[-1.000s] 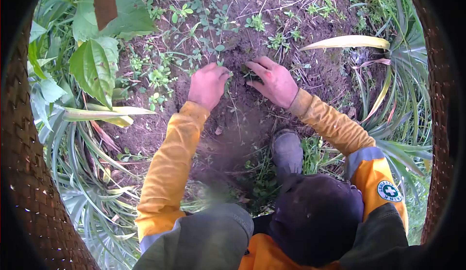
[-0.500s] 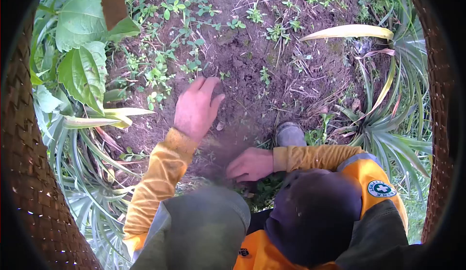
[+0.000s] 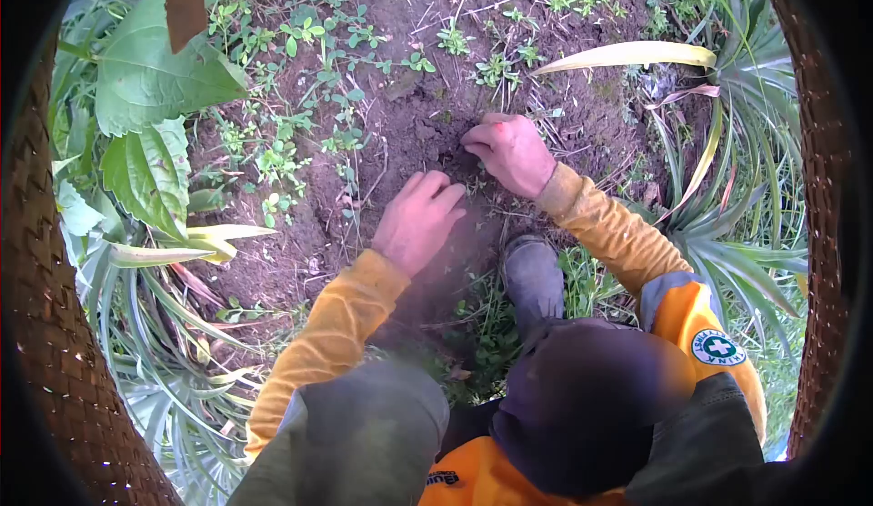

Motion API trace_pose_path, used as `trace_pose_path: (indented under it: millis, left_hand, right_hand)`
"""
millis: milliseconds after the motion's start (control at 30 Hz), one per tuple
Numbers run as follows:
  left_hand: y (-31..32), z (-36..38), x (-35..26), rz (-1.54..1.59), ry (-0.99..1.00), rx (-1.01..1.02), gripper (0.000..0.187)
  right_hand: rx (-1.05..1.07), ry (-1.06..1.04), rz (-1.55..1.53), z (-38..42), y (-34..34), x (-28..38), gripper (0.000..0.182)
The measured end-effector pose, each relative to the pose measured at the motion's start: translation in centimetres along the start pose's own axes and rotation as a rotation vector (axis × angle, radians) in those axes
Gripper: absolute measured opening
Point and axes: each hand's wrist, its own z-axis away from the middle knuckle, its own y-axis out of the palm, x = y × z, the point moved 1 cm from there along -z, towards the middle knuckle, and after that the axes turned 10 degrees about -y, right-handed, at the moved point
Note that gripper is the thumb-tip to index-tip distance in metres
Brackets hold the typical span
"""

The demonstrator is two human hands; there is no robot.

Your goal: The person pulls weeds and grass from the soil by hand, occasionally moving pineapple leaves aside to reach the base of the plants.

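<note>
Pressing our right hand (image 3: 511, 153) into the dark soil (image 3: 418, 133), we curl its fingers tight and narrow, the fingertips pinched down at a small dip in the dirt; whether anything sits between them we cannot tell, since earth and knuckles hide the spot. Our left hand (image 3: 416, 221) lies just beside it, nearer to us, palm down with the fingers loosely bent and close together, resting on the bare ground and gripping nothing that we can see. Both wrists come out of yellow-orange sleeves (image 3: 338, 324) that run back toward our body. Just below the hands, our grey boot (image 3: 534, 276) stands on the soil among thin blades of grass. Small green weeds (image 3: 273, 156) dot the earth beyond and to the left of the hands, touching the edge of the cleared patch. Farther left, broad green leaves (image 3: 145, 79) hang over the ground. To the right, a spiky plant (image 3: 727, 233) with long narrow leaves spreads out, and one pale yellow leaf (image 3: 627, 53) stretches across above our right hand, well apart from it
</note>
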Motion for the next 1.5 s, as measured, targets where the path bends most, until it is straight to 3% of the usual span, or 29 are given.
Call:
trace_pose_path:
  millis: [67,167,300,333,433,467,567,633,733,800,900,933,967,1067,1133,1167,1267,1333,1367,1433,1500]
  left_hand:
    - [2.2,-0.8,-1.1,-0.095,0.051,-0.048,0.018]
    - [4.6,-0.7,1.0,-0.272,0.156,0.162,0.017]
    - [4.7,0.0,-0.6,0.067,-0.089,0.161,0.011]
    - [4.4,0.6,-1.0,0.115,-0.101,0.274,0.008]
    - [2.4,1.7,-2.6,0.074,-0.090,0.317,0.011]
    - [1.6,1.0,-2.6,0.102,-0.081,0.214,0.021]
    - [-1.9,-4.0,-2.3,0.033,-0.116,-0.123,0.037]
    - [-2.5,-7.8,-0.6,0.066,-0.243,-0.265,0.046]
    - [-2.6,-14.0,1.6,-0.104,-0.091,-0.463,0.046]
    - [-2.0,-17.0,3.5,-0.172,0.084,-0.467,0.039]
    - [-1.7,-18.4,4.2,-0.186,0.051,-0.297,0.024]
    - [-1.5,-18.3,4.1,-0.123,0.117,-0.364,0.013]
    - [-1.4,-17.8,3.9,-0.084,0.099,-0.340,0.013]
    - [-2.0,-14.5,2.3,0.024,0.057,-0.202,0.013]
    - [-1.6,-11.4,0.4,0.066,0.062,-0.065,0.015]
    - [-1.4,-10.7,-0.1,0.086,0.061,0.003,0.016]
    - [-2.4,-11.2,-1.7,0.014,0.076,0.021,0.030]
    - [-2.6,-13.8,-2.2,0.060,0.035,-0.103,0.042]
    - [-2.4,-15.5,-2.1,0.086,0.015,-0.163,0.049]
    - [-1.3,-18.9,-1.4,-0.050,0.109,-0.179,0.057]
    - [1.0,-21.3,-0.3,-0.033,0.149,-0.208,0.037]
  right_hand:
    - [-0.036,0.138,-0.262,0.7,-1.1,2.3,0.015]
    - [0.137,0.106,-0.259,2.2,-3.6,4.0,0.020]
    - [-0.121,0.187,-0.097,0.3,-7.1,2.2,0.027]
    - [-0.183,0.087,0.038,-0.6,-7.3,0.8,0.028]
    - [-0.303,-0.147,0.272,-3.5,-6.5,-2.3,0.027]
    - [-0.330,-0.215,0.321,-4.2,-6.0,-2.9,0.027]
    - [-0.180,-0.130,0.253,-4.5,-4.1,-5.9,0.019]
    - [-0.204,-0.099,0.185,-4.2,-4.8,-5.2,0.013]
    - [-0.151,-0.073,0.046,-1.1,-5.0,-2.3,0.014]
    - [-0.041,-0.101,-0.041,1.3,-4.6,-0.5,0.014]
    - [-0.194,0.112,-0.087,2.2,-6.0,-0.2,0.015]
    - [-0.339,0.033,0.048,1.9,-6.3,-1.5,0.021]
    - [-0.359,0.135,0.132,1.7,-7.1,-2.6,0.023]
    - [-0.370,0.120,0.215,-0.5,-8.8,-5.4,0.027]
    - [-0.325,0.048,0.213,-1.7,-9.0,-6.8,0.028]
    - [-0.313,-0.124,0.313,-2.2,-8.2,-8.8,0.027]
    - [-0.261,-0.056,0.216,-2.2,-8.3,-8.4,0.023]
    - [-0.238,0.009,0.104,-0.4,-8.3,-5.8,0.021]
    - [-0.273,-0.088,0.125,0.7,-8.2,-4.9,0.019]
    - [-0.300,0.092,0.013,2.4,-9.1,-3.4,0.019]
    - [-0.458,0.410,-0.234,4.4,-9.4,-4.8,0.024]
